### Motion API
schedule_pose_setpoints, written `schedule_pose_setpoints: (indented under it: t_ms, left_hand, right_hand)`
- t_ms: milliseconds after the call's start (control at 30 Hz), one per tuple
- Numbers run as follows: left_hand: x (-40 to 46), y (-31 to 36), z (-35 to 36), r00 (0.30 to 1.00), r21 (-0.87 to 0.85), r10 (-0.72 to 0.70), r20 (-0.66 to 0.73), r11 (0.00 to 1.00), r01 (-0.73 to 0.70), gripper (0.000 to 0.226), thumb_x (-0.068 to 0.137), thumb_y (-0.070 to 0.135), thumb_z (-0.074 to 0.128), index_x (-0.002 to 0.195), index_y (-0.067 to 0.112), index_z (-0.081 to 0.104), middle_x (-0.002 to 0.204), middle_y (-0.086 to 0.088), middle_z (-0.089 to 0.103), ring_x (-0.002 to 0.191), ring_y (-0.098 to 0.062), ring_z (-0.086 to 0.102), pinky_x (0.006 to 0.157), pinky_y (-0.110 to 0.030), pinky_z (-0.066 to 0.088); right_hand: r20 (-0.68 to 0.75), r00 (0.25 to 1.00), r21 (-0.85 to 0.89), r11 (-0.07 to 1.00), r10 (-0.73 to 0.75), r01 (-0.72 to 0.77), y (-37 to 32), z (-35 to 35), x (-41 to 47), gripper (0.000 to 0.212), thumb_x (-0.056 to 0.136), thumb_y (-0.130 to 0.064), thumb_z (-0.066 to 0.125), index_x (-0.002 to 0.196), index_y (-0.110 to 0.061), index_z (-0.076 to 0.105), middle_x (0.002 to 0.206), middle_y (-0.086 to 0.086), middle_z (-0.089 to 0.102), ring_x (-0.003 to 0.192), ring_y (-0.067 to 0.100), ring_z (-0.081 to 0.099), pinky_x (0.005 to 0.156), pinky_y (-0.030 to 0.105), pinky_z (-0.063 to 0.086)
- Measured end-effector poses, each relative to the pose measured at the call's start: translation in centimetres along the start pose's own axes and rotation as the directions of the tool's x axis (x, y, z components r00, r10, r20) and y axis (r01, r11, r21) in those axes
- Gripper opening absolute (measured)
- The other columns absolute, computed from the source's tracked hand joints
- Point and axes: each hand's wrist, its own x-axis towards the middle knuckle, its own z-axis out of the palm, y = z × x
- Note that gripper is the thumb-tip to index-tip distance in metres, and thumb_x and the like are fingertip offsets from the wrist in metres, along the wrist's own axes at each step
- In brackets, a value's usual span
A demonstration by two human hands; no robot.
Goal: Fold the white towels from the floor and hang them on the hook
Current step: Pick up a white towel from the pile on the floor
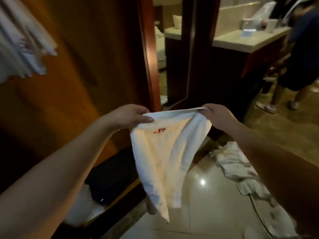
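A white towel (164,157) with a small red mark near its top hangs in front of me, stretched along its upper edge. My left hand (127,116) pinches the top left corner and my right hand (217,116) grips the top right corner. The towel narrows to a point below, above the glossy floor. Several more white towels (231,163) lie crumpled on the floor to the right. Other white towels (22,42) hang blurred at the upper left against the wooden door. The hook itself is hidden.
A wooden door (86,66) fills the left. A dark bag (110,178) sits low on the left. A vanity counter (245,40) with toiletries stands at the back right, and a person (300,54) stands beside it. A doorway opens to a bedroom.
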Motion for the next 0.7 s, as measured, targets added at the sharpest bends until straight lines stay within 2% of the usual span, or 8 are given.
schedule_pose_setpoints:
  t_ms: [67, 133, 200, 267, 400, 567, 633, 700]
  left_hand:
    - [-3.1, -2.7, -2.7, 0.999, 0.146, -0.049, 0.020, 0.988, 0.045, 0.014, 0.090, 0.045, 0.069, 0.098, 0.033, 0.068, 0.083, 0.009, 0.074, 0.070, -0.005, 0.071, 0.066, -0.025, 0.051]
    - [-6.4, -5.8, -5.0, 0.989, 0.231, -0.124, 0.079, 0.968, 0.102, 0.019, 0.090, 0.048, 0.069, 0.096, 0.030, 0.068, 0.067, 0.004, 0.069, 0.053, -0.009, 0.061, 0.053, -0.024, 0.046]
    - [-9.9, -9.1, -7.1, 0.973, 0.236, -0.198, 0.122, 0.957, 0.166, 0.024, 0.089, 0.050, 0.071, 0.080, 0.028, 0.073, 0.050, 0.001, 0.061, 0.040, -0.013, 0.052, 0.044, -0.027, 0.041]
    - [-13.1, -12.7, -9.0, 0.966, 0.246, -0.253, 0.060, 0.941, 0.231, 0.032, 0.086, 0.051, 0.073, 0.066, 0.027, 0.073, 0.050, 0.005, 0.063, 0.040, -0.009, 0.055, 0.042, -0.021, 0.040]
    - [-18.5, -18.9, -12.0, 0.949, 0.236, -0.306, -0.070, 0.920, 0.314, 0.028, 0.083, 0.049, 0.076, 0.075, 0.023, 0.070, 0.059, 0.015, 0.068, 0.051, 0.003, 0.059, 0.052, -0.014, 0.041]
    - [-24.3, -23.4, -14.3, 0.924, 0.111, -0.362, -0.122, 0.920, 0.375, 0.017, 0.086, 0.040, 0.076, 0.082, 0.025, 0.070, 0.080, 0.010, 0.072, 0.075, -0.005, 0.064, 0.066, -0.021, 0.044]
    - [-26.1, -24.0, -15.0, 0.919, -0.053, -0.355, -0.174, 0.935, 0.351, 0.013, 0.086, 0.034, 0.076, 0.096, 0.026, 0.073, 0.102, 0.006, 0.074, 0.099, -0.011, 0.064, 0.092, -0.031, 0.046]
    - [-27.4, -24.0, -15.2, 0.903, -0.376, -0.318, -0.287, 0.905, 0.199, 0.017, 0.081, 0.025, 0.076, 0.098, 0.022, 0.076, 0.107, 0.004, 0.075, 0.107, -0.012, 0.064, 0.106, -0.036, 0.038]
  right_hand:
    - [-0.054, 0.998, 0.028, 0.999, -0.022, 0.023, -4.4, 1.6, 0.1, 0.023, 0.101, -0.034, 0.050, 0.088, -0.031, 0.069, 0.077, -0.009, 0.066, 0.069, -0.007, 0.059, 0.052, 0.010, 0.039]
    - [-0.068, 0.996, 0.034, 0.998, -0.049, 0.052, -8.8, 3.4, 0.0, 0.025, 0.098, -0.034, 0.049, 0.082, -0.039, 0.067, 0.078, -0.018, 0.067, 0.071, -0.008, 0.060, 0.052, 0.010, 0.039]
    - [-0.077, 0.994, 0.045, 0.996, -0.075, 0.079, -12.8, 5.0, -0.3, 0.026, 0.096, -0.036, 0.048, 0.079, -0.043, 0.066, 0.080, -0.031, 0.064, 0.073, -0.013, 0.058, 0.055, 0.016, 0.041]
    - [-0.098, 0.992, 0.075, 0.993, -0.083, 0.091, -16.1, 6.0, -0.7, 0.023, 0.093, -0.039, 0.048, 0.084, -0.047, 0.067, 0.079, -0.032, 0.064, 0.074, -0.014, 0.059, 0.059, 0.022, 0.042]
    - [-0.079, 0.990, 0.034, 0.992, -0.120, 0.123, -20.5, 7.9, -1.1, 0.025, 0.097, -0.043, 0.048, 0.081, -0.048, 0.066, 0.078, -0.021, 0.067, 0.075, -0.007, 0.061, 0.062, 0.021, 0.041]
    - [-0.016, 0.996, 0.016, 0.996, -0.090, 0.090, -23.4, 9.6, -1.4, 0.029, 0.100, -0.048, 0.048, 0.089, -0.032, 0.070, 0.087, -0.010, 0.068, 0.082, 0.008, 0.062, 0.064, 0.025, 0.043]
    - [-0.014, 0.997, 0.030, 0.997, -0.070, 0.070, -23.7, 9.8, -1.7, 0.031, 0.100, -0.049, 0.048, 0.089, -0.032, 0.071, 0.089, -0.007, 0.069, 0.084, 0.011, 0.063, 0.066, 0.026, 0.045]
    - [-0.003, 0.998, 0.029, 0.998, -0.060, 0.060, -23.9, 9.8, -1.7, 0.032, 0.100, -0.050, 0.047, 0.091, -0.031, 0.071, 0.093, -0.004, 0.069, 0.088, 0.015, 0.064, 0.070, 0.029, 0.047]
